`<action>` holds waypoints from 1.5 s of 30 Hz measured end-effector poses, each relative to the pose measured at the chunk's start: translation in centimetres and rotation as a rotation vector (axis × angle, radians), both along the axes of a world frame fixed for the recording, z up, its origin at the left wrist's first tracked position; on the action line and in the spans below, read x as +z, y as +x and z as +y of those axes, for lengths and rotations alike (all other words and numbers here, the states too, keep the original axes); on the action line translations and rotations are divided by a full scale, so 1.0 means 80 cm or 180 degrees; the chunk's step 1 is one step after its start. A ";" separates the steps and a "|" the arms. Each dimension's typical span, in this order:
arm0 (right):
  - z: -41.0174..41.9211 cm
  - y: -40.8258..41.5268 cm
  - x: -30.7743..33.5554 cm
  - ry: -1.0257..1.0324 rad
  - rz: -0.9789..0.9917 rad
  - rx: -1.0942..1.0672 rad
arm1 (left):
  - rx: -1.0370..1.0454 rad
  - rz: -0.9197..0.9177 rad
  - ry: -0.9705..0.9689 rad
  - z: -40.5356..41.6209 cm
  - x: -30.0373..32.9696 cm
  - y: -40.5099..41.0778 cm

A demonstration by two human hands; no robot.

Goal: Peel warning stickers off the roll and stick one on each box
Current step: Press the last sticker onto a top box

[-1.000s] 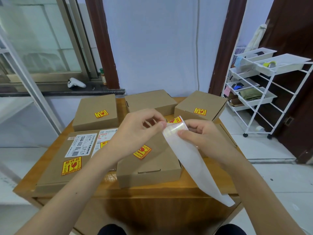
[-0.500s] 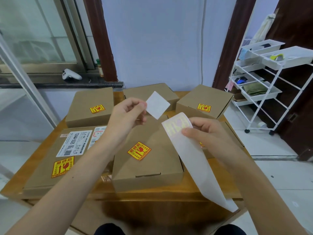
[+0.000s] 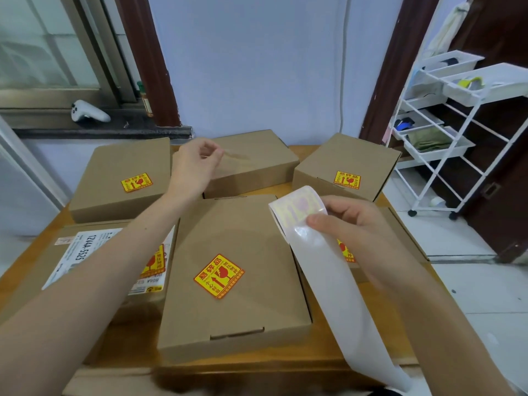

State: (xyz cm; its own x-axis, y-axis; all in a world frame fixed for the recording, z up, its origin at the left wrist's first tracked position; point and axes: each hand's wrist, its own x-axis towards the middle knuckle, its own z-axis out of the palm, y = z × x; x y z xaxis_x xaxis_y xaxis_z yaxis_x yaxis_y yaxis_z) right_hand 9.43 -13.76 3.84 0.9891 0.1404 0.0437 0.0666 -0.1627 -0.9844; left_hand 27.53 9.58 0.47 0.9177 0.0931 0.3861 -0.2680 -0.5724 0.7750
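Cardboard of the back middle box (image 3: 257,162) is bare on top, the only lid in view with no yellow mark, so that is where this label belongs. Your left hand (image 3: 197,164) hangs just above it, thumb and fingertips pressed together on a thin pale streak that I take to be the peeled sticker (image 3: 235,156), seen edge-on and blurred. Your right hand (image 3: 354,224) pinches the roll (image 3: 297,207) above the front right box (image 3: 400,232), and the empty backing strip (image 3: 343,295) trails down past the table (image 3: 323,351) edge.

To do this well, lay one edge down first near the middle of the lid, then smooth across with a fingertip so no air is caught. Keep the glue side off your fingers. Match the placement on the neighbours.

The back left sticker (image 3: 136,182), the back right sticker (image 3: 347,180) and the centre sticker (image 3: 219,275) are all yellow with red print: the characters 易碎品, a cracked goblet and an arrow. Smaller characters there are too fine to read. The shipping label (image 3: 83,250) on the flat left box (image 3: 37,270) shows "12V4A-5525". Two more yellow stickers are half hidden by your arms.
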 end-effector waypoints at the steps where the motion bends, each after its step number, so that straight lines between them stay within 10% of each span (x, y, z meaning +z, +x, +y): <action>1: -0.001 0.003 -0.001 0.0002 -0.0014 0.0005 | 0.0054 -0.0093 0.0211 0.000 -0.003 0.009; 10: -0.001 0.017 -0.007 0.0151 -0.0046 -0.0013 | -0.0115 -0.0379 0.1805 0.008 -0.030 0.040; 33: -0.010 0.012 -0.013 0.0049 0.0057 -0.0352 | -0.0481 0.0803 0.3027 0.008 -0.028 0.014; 45: -0.022 -0.013 -0.004 -0.0532 -0.0134 -0.0462 | -0.0628 0.0202 0.2252 0.008 -0.014 -0.020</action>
State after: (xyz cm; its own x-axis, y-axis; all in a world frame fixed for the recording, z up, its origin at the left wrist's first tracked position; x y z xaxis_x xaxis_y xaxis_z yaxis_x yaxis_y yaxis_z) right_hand 8.41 -15.49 3.52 0.9973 0.0054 0.0735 0.0711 -0.3341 -0.9399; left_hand 25.95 10.19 -0.61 0.9142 -0.3279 0.2383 -0.3847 -0.8869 0.2556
